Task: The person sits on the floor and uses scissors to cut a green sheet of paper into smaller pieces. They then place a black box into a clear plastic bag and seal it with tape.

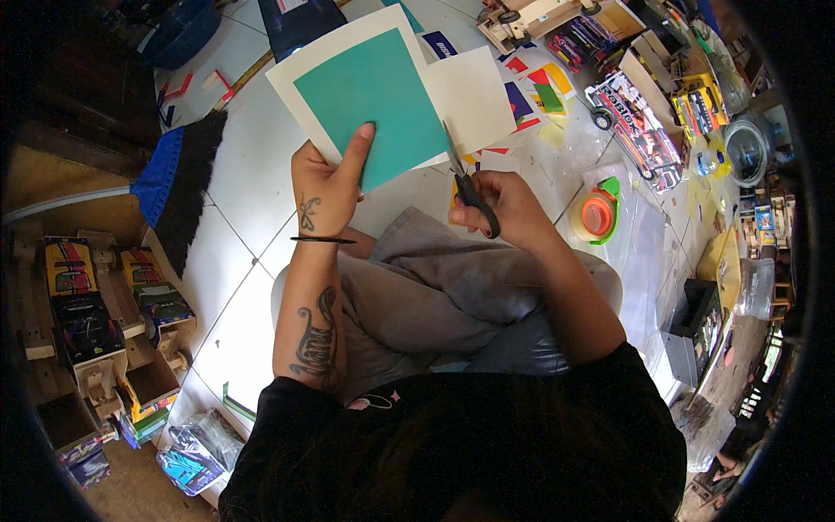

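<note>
From me, the left hand (pixel 330 181) hides four fingertips behind the teal-and-cream sheet (pixel 372 96) — the blue basin (pixel 180 36) is cut off above.

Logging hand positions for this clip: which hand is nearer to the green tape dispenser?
Right. The right hand, holding scissors, is left of the green tape dispenser, apart from it; the left hand, on the teal sheet, is farther left.

Tilted teal sheet (pixel 372 97) with pale margins, black-handled scissors (pixel 466 186) at its right edge
</note>
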